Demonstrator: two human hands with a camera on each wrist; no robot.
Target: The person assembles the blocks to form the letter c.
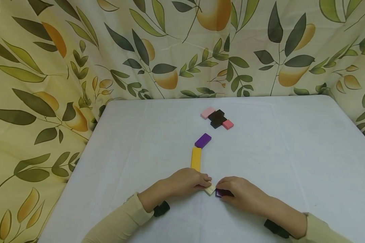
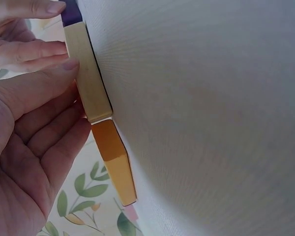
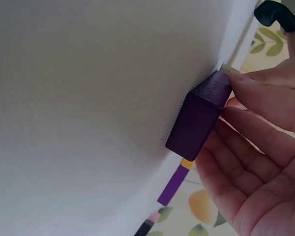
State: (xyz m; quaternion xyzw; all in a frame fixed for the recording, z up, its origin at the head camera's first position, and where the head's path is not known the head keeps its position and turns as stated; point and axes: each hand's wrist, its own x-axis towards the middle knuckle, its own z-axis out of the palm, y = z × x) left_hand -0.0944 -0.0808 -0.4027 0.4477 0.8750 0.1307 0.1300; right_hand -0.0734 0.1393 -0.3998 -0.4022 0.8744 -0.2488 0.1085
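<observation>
The left hand (image 2: 37, 142) pinches a pale wooden block (image 2: 90, 73) between thumb and fingers; a yellow block (image 2: 113, 155) lies just beyond its far end; at its near right end the right hand (image 2: 19, 49) grips a purple block (image 2: 72, 14); leaf-patterned cloth (image 2: 86, 214) shows past the white tabletop (image 2: 211, 118).

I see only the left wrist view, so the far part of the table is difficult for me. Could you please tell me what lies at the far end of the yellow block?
Observer: In the head view, a bright purple block lies there, at an angle to the yellow block.
Operator: Thank you. And what is farther away than this purple one?
Observer: A small group, in which black blocks lie between a pale pink block and a coral one.
Operator: My picture cuts off the dark purple block in the right hand. Does another block stand against its outer end?
Observer: No, the right wrist view shows that end bare.
</observation>
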